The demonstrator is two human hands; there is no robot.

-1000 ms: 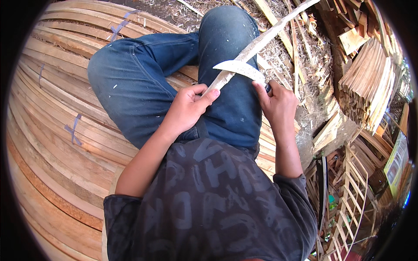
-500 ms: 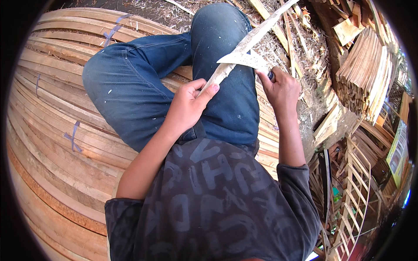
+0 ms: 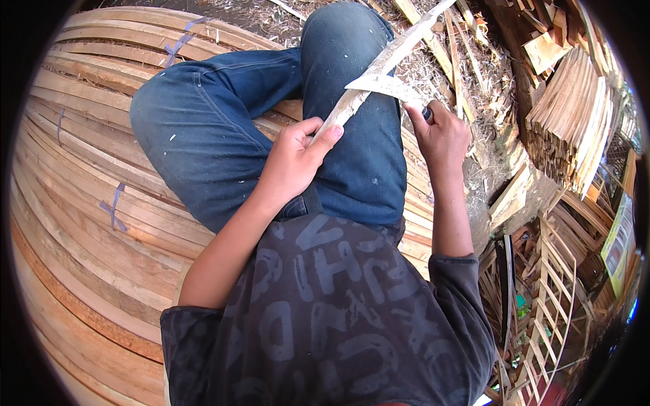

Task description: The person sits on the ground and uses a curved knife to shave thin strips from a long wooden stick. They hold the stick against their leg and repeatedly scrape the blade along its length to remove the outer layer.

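My left hand (image 3: 301, 154) is closed around the near end of a pale, roughly shaved wooden stick (image 3: 391, 55). The stick slants up and right across my raised knee, its far end beyond the leg. In my right hand (image 3: 440, 135) is the dark handle of a knife with a broad, pale, curved blade (image 3: 384, 86). The blade lies across the stick, a little beyond my left hand, its tip pointing left. Part of the handle is hidden by my fingers.
I sit on bundled wooden slats (image 3: 101, 162), bound with purple ties (image 3: 115, 210). Wood shavings (image 3: 413, 81) cover the ground ahead. At right stand a stack of thin slats (image 3: 572, 111) and a slatted wooden frame (image 3: 545, 318). Loose strips (image 3: 460, 68) lie beyond my right hand.
The knife blade has shifted slightly along the stick, away from me, and my right hand has moved a little with it. My left hand keeps its grip on the stick.
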